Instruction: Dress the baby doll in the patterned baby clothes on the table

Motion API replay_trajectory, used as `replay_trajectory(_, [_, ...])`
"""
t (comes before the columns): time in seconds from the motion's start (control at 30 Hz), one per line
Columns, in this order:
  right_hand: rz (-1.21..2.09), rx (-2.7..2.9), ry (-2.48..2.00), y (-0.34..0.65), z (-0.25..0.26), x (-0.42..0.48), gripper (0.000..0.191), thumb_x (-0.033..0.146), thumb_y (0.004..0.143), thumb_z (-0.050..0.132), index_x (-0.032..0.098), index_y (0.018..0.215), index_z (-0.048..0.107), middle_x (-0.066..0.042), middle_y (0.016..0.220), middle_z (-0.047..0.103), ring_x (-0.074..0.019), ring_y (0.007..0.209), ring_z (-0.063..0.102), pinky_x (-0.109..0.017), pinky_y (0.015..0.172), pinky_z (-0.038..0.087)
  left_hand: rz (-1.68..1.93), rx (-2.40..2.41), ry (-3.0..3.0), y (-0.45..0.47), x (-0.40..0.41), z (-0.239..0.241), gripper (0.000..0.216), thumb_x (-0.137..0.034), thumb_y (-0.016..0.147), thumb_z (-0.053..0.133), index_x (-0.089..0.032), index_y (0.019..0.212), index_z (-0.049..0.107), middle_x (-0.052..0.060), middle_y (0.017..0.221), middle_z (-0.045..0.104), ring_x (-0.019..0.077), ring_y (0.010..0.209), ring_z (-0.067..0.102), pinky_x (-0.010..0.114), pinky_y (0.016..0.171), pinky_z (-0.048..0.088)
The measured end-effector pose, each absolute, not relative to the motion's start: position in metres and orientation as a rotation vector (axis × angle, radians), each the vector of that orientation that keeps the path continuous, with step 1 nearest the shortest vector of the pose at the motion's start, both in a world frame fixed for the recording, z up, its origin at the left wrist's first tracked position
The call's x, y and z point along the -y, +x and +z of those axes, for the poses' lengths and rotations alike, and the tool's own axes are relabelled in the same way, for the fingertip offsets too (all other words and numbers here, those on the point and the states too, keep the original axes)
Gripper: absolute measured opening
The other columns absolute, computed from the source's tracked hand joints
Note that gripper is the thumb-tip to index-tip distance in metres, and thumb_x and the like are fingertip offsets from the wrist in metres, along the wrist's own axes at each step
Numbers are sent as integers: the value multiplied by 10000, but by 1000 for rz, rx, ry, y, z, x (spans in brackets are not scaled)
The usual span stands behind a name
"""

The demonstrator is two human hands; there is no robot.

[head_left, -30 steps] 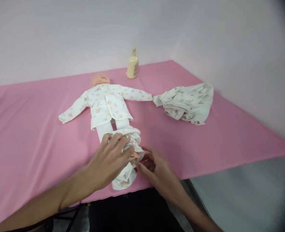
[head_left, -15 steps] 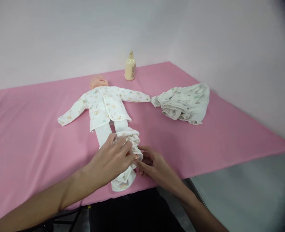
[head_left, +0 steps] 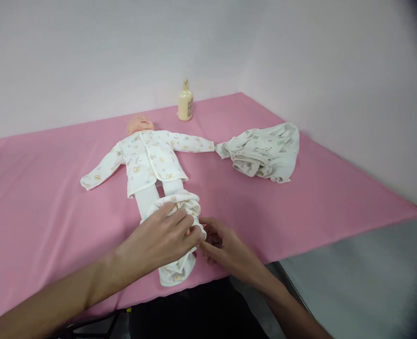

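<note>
A baby doll (head_left: 140, 124) lies on its back, wearing a white printed jacket (head_left: 155, 157). White cloth covers its upper legs. Bunched printed baby pants (head_left: 189, 200) sit around the lower legs. My left hand (head_left: 171, 233) reaches over the pants with its fingers closed on the gathered cloth. On the right side of the same bundle, my right hand (head_left: 222, 245) pinches the cloth's edge between thumb and fingers. The doll's feet are mostly hidden by the cloth and my left hand.
A pump bottle (head_left: 185, 104) of pale yellow liquid stands near the back edge of the pink-covered table (head_left: 247, 207). To the right lies a crumpled white printed garment (head_left: 267, 150), close to the doll's sleeve end. The table's front edge is just beyond my lap.
The whole scene has shifted slightly left and down as the camera moved. Both hands keep their hold on the pants, with only small finger movements.
</note>
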State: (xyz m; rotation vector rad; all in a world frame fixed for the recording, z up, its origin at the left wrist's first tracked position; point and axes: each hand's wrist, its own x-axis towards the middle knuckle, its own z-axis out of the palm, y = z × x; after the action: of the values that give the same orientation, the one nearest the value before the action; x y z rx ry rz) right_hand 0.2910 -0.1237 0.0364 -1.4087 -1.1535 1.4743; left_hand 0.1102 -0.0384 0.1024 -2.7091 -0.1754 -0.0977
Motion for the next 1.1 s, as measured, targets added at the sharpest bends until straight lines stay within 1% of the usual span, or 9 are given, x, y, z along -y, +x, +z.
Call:
replay_trajectory(0.17, [1542,1091,-1345,290,40,116,430,355,852,648,182,1230,538,-46,955,673,-177,783,665,-326,698,551,-111,312,-2737,107,35,96,97,-171,972,456,-166,953,551,38,842,533,205,798,514,376,753,390])
replay_trajectory(0.37, [1596,1018,-1290,293,50,117,477,358,829,678,209,1262,544,-70,1076,689,-203,949,675,-400,904,533,-222,377,-2869,103,33,95,118,-235,993,469,-164,1019,560,47,876,566,208,845,544,374,804,399])
replay_trajectory(0.53, [1510,978,-1326,301,49,125,411,332,845,660,234,1234,575,-87,1260,630,-217,1171,604,-416,1027,475,-242,351,-2824,105,32,96,161,-275,1003,453,-156,1006,561,53,898,569,215,888,550,382,820,408])
replay_trajectory(0.6, [1457,942,-1299,305,46,119,376,310,846,654,231,1208,593,-81,1270,627,-214,1204,584,-416,1067,442,-237,346,-2802,106,32,95,161,-278,1001,458,-153,1008,559,55,910,572,220,907,552,386,825,410])
replay_trajectory(0.7, [1567,782,-1130,308,45,101,288,314,874,592,188,1131,629,-93,1159,677,-209,1103,637,-415,1041,458,-247,339,-2793,106,31,95,173,-288,1004,453,-151,1013,559,59,920,576,222,914,555,387,821,412])
replay_trajectory(0.83, [1788,672,-1018,306,51,77,304,395,936,507,154,1050,654,-93,982,705,-183,866,678,-351,840,537,-260,337,-2792,105,30,94,172,-281,1008,443,-156,983,559,57,909,577,210,882,551,380,799,414])
replay_trajectory(0.93, [1870,652,-987,301,55,73,331,431,959,479,159,1037,652,-72,922,701,-163,787,665,-299,731,530,-268,330,-2800,105,28,93,157,-272,1000,462,-156,961,560,51,872,569,204,844,543,370,767,415])
replay_trajectory(1.0, [1878,650,-964,296,56,77,340,442,963,474,162,1037,650,-66,919,701,-165,793,661,-299,737,526,-287,330,-2820,104,26,94,161,-275,999,467,-154,951,562,48,854,570,199,824,540,367,765,420])
replay_trajectory(1.1, [1854,653,-901,290,52,88,331,447,953,505,166,1054,649,-67,966,706,-178,869,660,-318,806,525,-360,339,-2857,102,23,99,193,-306,1008,454,-155,961,564,46,857,589,197,832,553,367,786,434])
